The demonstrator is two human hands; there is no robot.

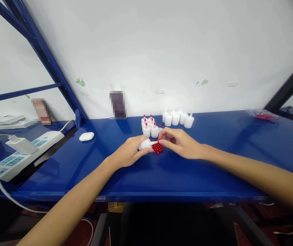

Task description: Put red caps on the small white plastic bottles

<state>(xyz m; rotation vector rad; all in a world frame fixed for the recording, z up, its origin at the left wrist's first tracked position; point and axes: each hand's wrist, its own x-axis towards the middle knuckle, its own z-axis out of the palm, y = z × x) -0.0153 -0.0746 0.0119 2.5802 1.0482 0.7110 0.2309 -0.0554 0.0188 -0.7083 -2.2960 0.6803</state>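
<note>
My left hand (129, 150) is wrapped round a white squeeze bottle (144, 145), tilted on its side with its thin nozzle pointing right. At the nozzle's tip, my right hand (178, 141) pinches a small red cap (158, 140) between thumb and forefinger. Whether the cap sits on the nozzle I cannot tell. Just below lies a cluster of loose red caps (157, 148) on the blue table. Behind my hands stand several upright white bottles with red caps (147, 130). Further right, near the wall, several white bottles with bare nozzles (175, 119) are grouped.
The blue table (141, 181) meets a white wall. A white earbud case (86, 136) lies at left, and a blurred dark phone-like object (118, 105) leans on the wall. Power strips (26, 155) are beyond the left edge. A clear bag with red pieces (263, 116) lies far right.
</note>
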